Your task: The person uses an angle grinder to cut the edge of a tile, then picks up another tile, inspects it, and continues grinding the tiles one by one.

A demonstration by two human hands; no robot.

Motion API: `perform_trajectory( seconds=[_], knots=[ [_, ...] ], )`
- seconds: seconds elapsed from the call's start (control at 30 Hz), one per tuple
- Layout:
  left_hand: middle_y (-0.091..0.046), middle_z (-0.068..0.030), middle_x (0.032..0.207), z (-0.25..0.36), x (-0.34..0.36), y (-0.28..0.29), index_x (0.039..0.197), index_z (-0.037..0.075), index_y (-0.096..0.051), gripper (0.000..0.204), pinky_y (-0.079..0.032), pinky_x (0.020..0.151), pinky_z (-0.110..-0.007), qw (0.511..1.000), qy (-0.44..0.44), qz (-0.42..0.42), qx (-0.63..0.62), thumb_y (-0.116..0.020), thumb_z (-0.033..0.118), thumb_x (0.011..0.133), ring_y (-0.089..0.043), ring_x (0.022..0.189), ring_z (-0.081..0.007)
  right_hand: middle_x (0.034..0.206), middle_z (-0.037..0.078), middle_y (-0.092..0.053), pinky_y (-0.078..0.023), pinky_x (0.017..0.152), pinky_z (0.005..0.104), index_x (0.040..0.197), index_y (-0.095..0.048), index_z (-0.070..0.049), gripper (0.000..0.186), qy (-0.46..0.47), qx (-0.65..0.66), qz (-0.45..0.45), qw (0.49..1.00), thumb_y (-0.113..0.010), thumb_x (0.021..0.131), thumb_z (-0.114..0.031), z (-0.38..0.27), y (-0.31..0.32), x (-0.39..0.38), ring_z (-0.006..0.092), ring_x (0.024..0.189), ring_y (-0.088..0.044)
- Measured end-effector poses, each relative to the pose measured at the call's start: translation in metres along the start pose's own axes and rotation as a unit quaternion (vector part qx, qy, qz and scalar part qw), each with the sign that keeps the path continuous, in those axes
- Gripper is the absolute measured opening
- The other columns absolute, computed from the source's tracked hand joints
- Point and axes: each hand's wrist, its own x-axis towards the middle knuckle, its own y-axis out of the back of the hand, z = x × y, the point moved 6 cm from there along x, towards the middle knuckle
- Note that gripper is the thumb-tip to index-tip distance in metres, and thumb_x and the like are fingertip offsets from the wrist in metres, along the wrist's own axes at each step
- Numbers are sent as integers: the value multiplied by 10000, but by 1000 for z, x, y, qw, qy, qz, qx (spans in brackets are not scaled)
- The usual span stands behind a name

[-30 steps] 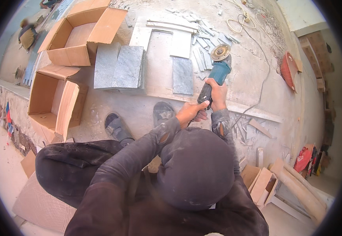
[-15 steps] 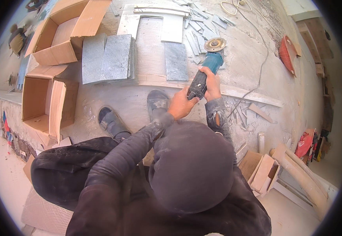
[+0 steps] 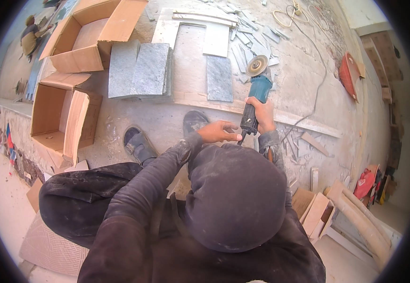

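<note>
An angle grinder (image 3: 260, 89), teal at the head and black along the body, is held by my right hand (image 3: 262, 114), whose fingers wrap round its body. Its metal disc (image 3: 257, 65) points away from me, above the far-right floor. Close to the rear end of the grinder, my left hand (image 3: 218, 131) has its fingers stretched out and grips nothing; whether a fingertip touches the cord end I cannot tell. Beyond my hands lies a single grey stone tile (image 3: 219, 79). A stack of grey stone tiles (image 3: 139, 70) sits left of it.
Two open cardboard boxes (image 3: 86, 115) stand at the left. Narrow stone offcuts (image 3: 260, 42) litter the far floor, and a long board (image 3: 304, 120) crosses it. A cable (image 3: 326, 70) trails at the right, near a red object (image 3: 348, 75). Another person (image 3: 29, 37) crouches far left.
My left hand has let go of the grinder's rear end and its fingers have opened. The right hand has brought the grinder slightly nearer, and its disc has tilted. The whole view has shifted slightly.
</note>
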Motion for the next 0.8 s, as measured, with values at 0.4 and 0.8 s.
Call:
perform_trajectory(
  seconds=[0.4, 0.8],
  knots=[
    [-705, -171, 1017, -25, -9, 76, 1182, 76, -715, 330, -514, 826, -457, 878, 87, 433, 182, -700, 269, 915, -676, 973, -349, 861, 134, -682, -539, 693, 365, 978, -621, 26, 443, 48, -198, -6, 979, -798, 662, -231, 36, -22, -10, 236, 758, -669],
    [-669, -131, 913, -36, 3, 88, 1154, 161, -763, 290, -511, 792, -455, 881, 39, 437, 178, -684, 325, 928, -664, 896, -362, 915, 235, -696, -550, 770, 426, 1051, -596, 54, 554, 71, -293, 17, 953, -793, 655, -281, 34, -53, -26, 359, 843, -698]
  ],
)
